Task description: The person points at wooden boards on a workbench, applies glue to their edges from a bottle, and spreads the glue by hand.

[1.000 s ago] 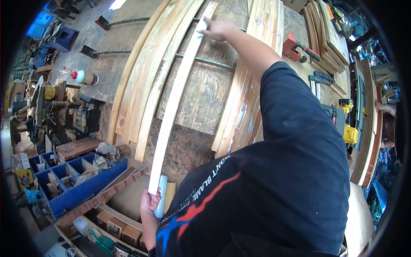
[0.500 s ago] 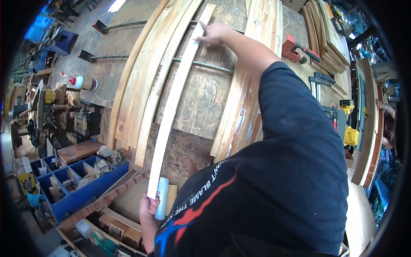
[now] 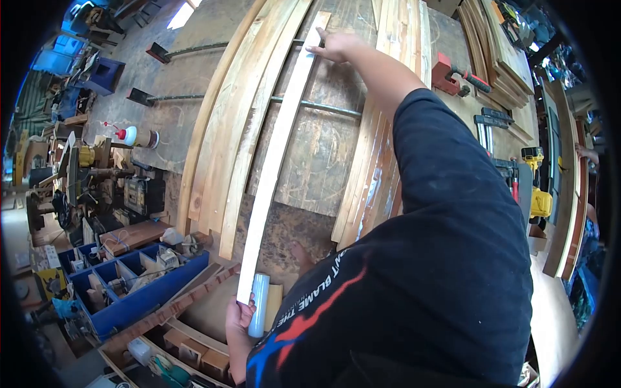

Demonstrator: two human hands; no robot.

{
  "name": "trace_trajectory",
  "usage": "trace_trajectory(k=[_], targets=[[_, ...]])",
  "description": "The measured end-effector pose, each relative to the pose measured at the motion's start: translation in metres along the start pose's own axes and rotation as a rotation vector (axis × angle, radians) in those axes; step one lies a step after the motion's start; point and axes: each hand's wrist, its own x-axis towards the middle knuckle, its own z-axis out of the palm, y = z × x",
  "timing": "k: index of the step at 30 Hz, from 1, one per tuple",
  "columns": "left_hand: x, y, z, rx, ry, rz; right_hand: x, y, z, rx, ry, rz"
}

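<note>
A long, pale wooden strip (image 3: 275,161) runs diagonally across the view, from near my body up over the bench. My left hand (image 3: 240,315) grips its near end, fingers wrapped around the edge. Toward the far end, my right hand (image 3: 334,46) holds the strip between thumb and fingers, with the arm stretched out. Left of the strip lie several wooden boards (image 3: 223,142) side by side. To its right is another group of boards (image 3: 375,161) with whitish smears on their edges. Metal clamp bars (image 3: 323,108) pass beneath the strip.
A glue bottle (image 3: 137,136) stands on the bench at left. A blue divided box (image 3: 139,297) sits lower left, near a light blue roll (image 3: 259,304). A red clamp (image 3: 446,76), yellow-and-black drill (image 3: 539,200) and stacked boards (image 3: 495,58) are at right. A person's arm (image 3: 587,154) shows far right.
The whole view has shifted slightly right and down. Both hands keep their hold on the strip, and its position relative to the boards is nearly the same.
</note>
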Motion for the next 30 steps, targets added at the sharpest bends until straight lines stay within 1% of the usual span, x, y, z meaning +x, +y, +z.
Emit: trace_trajectory(k=[1,4,5,7,8,10,11,14,15,17,20,22,26,30], targets=[[0.003,0.001,-0.002,0.021,-0.012,-0.006,0.005,0.002,-0.004,0.055,-0.029,0.076],[0.005,0.002,-0.001,0.045,-0.025,0.017,0.008,-0.004,-0.010,0.099,-0.163,0.087],[0.004,0.002,0.000,0.053,-0.017,0.018,0.007,-0.009,-0.007,0.021,-0.159,0.008],[0.005,0.003,0.000,0.035,-0.021,0.016,-0.002,-0.016,-0.012,-0.036,-0.160,-0.126],[0.003,0.002,-0.002,0.024,-0.019,0.013,-0.010,-0.019,-0.014,-0.014,-0.173,-0.184],[0.007,0.001,-0.005,0.014,0.001,-0.004,-0.014,-0.019,-0.011,0.043,-0.147,-0.196],[0.009,0.001,-0.006,0.011,0.012,-0.010,-0.009,-0.012,-0.004,0.079,-0.106,-0.148],[0.011,0.001,-0.009,0.054,-0.027,0.003,0.013,0.012,0.028,0.059,-0.008,-0.108],[0.007,0.002,-0.003,0.061,-0.010,0.020,-0.001,0.001,0.013,-0.011,-0.100,-0.152],[0.008,0.006,-0.004,0.038,-0.008,0.017,-0.027,-0.020,-0.017,-0.111,-0.188,-0.357],[0.008,0.001,-0.002,0.040,0.006,-0.005,-0.015,-0.017,-0.014,-0.022,-0.128,-0.171],[0.009,0.009,0.004,0.068,0.013,-0.009,-0.009,-0.012,-0.014,0.027,-0.077,-0.068],[0.009,0.009,0.003,0.036,0.024,0.002,-0.020,-0.018,-0.034,-0.107,-0.172,-0.170],[0.014,0.006,-0.002,0.076,0.025,-0.002,0.016,0.014,-0.011,0.002,-0.047,0.040]])
